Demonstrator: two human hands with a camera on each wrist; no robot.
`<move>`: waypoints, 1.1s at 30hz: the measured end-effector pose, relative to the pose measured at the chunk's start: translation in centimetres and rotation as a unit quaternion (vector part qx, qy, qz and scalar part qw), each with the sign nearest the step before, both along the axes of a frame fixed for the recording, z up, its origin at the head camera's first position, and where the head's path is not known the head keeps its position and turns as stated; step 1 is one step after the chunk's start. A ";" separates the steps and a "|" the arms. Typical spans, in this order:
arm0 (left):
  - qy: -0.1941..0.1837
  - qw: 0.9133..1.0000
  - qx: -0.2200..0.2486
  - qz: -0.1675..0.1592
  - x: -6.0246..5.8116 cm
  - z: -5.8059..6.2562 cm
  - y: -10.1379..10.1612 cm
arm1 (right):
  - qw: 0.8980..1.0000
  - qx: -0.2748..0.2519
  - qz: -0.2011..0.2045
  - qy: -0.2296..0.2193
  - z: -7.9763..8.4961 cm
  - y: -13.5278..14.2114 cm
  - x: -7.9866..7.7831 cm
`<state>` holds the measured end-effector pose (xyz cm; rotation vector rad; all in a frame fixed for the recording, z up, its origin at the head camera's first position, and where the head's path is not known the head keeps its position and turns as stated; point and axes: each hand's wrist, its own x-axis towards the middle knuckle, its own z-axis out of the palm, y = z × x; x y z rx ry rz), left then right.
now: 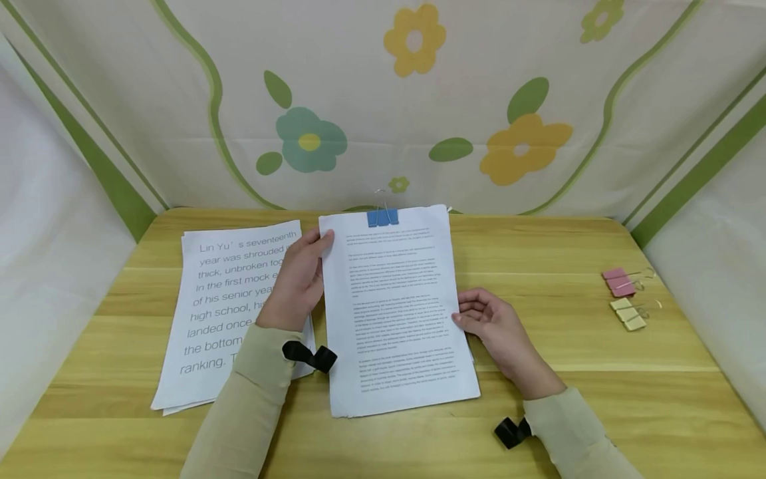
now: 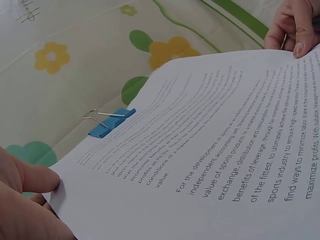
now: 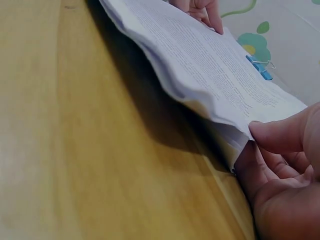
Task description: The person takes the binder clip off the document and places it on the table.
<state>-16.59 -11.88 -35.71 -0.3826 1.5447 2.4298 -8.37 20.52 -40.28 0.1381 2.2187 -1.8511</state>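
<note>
A stack of small-print paper sheets (image 1: 395,319) is held between both hands, raised off the table in the right wrist view. A blue binder clip (image 1: 382,217) grips the middle of its top edge, wire handles pointing up. My left hand (image 1: 302,276) pinches the stack's upper left edge, thumb on top and fingers behind. On the opposite side, my right hand (image 1: 497,332) pinches the right edge, its thumb (image 3: 280,132) over the top sheet and fingers curled beneath. The lower edges of the sheets look wavy and slightly spread in the right wrist view.
Another paper stack in large print (image 1: 209,319) lies on the table's left, partly behind my left arm. A pink binder clip (image 1: 619,283) and a yellow one (image 1: 628,314) lie at the right. A flower-patterned cloth (image 1: 371,86) hangs behind the wooden table (image 1: 407,446).
</note>
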 end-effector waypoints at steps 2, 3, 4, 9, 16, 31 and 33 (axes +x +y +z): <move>0.001 1.000 -0.004 0.004 -0.1 0.0 0.0 | 1.000 -0.001 0.000 0.003 0.0 -0.1 0.0; 0.001 1.000 -0.007 0.007 -0.1 0.0 0.1 | 1.000 -0.001 0.001 0.004 0.0 -0.1 0.0; 0.001 1.000 -0.009 0.010 -0.1 0.0 0.1 | 1.000 -0.002 0.001 0.005 0.0 -0.1 0.0; -0.002 0.999 -0.029 0.025 -0.3 0.1 0.2 | 1.000 -0.004 0.000 0.010 -0.1 -0.3 0.0; 0.007 0.999 -0.036 0.030 -0.2 0.1 0.2 | 1.000 0.003 0.004 0.008 0.3 -0.6 -0.2; 0.037 0.997 -0.035 0.049 0.4 -0.5 1.3 | 0.926 0.298 0.081 0.215 12.2 -6.4 -12.0; 0.041 0.997 -0.037 0.047 0.5 -0.4 1.3 | 0.916 0.328 0.150 0.177 12.8 -7.6 -13.6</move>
